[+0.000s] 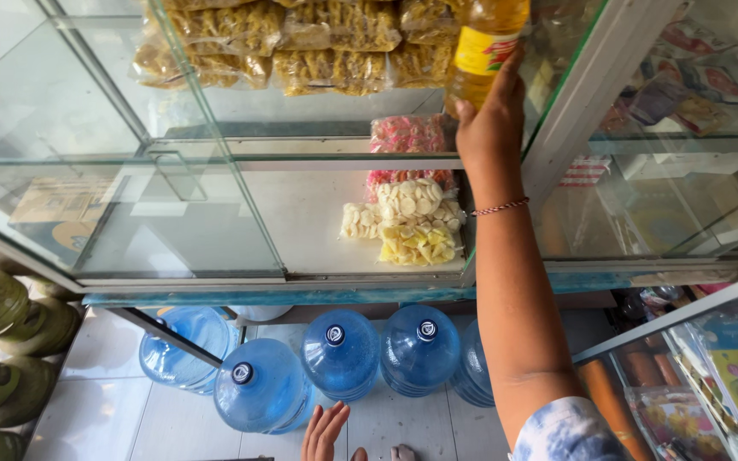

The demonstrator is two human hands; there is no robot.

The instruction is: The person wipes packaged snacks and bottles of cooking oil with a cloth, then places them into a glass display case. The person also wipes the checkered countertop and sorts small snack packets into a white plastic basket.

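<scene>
My right hand (pixel 490 124) reaches up into a glass display cabinet (pixel 215 162) and is wrapped around the lower part of a bottle of yellow oil (pixel 484 43) with a yellow label, standing on the upper shelf. A thin red-and-white cord circles that wrist. My left hand (pixel 325 431) hangs low at the bottom edge of the view, fingers apart and holding nothing, above the tiled floor near the blue water jugs (pixel 339 352).
Bags of yellow fried snacks (pixel 326 38) fill the upper shelf left of the bottle. Below lie a pink cracker bag (pixel 407 135) and bags of white and yellow chips (pixel 412 226). Green gas cylinders (pixel 2 324) stand at left. A second glass case with packaged goods (pixel 711 376) is at right.
</scene>
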